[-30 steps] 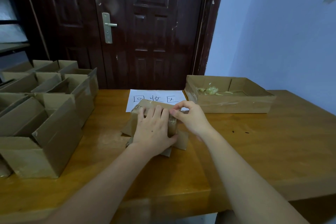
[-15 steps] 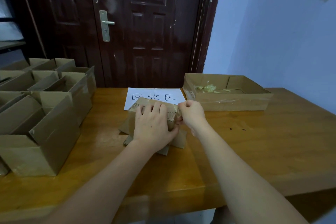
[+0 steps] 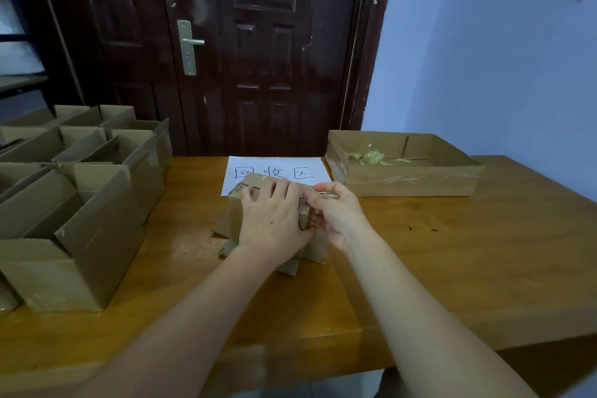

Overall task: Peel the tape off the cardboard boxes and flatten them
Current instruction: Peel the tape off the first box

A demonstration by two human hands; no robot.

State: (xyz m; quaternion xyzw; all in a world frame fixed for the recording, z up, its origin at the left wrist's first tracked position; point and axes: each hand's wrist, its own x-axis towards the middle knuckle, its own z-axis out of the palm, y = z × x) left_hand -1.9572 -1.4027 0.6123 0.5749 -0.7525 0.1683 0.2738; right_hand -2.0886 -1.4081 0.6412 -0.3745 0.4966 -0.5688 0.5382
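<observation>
On the worktop [image 3: 484,268]: open boxes [image 3: 80,220] clustered at left, small box [image 3: 235,213] at centre under both hands, paper sheet [image 3: 277,168] just behind it, shallow tray box [image 3: 403,181] at back right. Door [image 3: 258,58] behind.

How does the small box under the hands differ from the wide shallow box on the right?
The small brown cardboard box is closed and held by both hands; the wide shallow cardboard box is open-topped, untouched, holding crumpled tape scraps. The small one is taller-proportioned; the shallow one low and broad. Both are brown cardboard on the wooden table.

Wooden table [image 3: 452,268] carries boxes [image 3: 80,236], tray [image 3: 413,179], perhaps paper [image 3: 277,168].
</observation>
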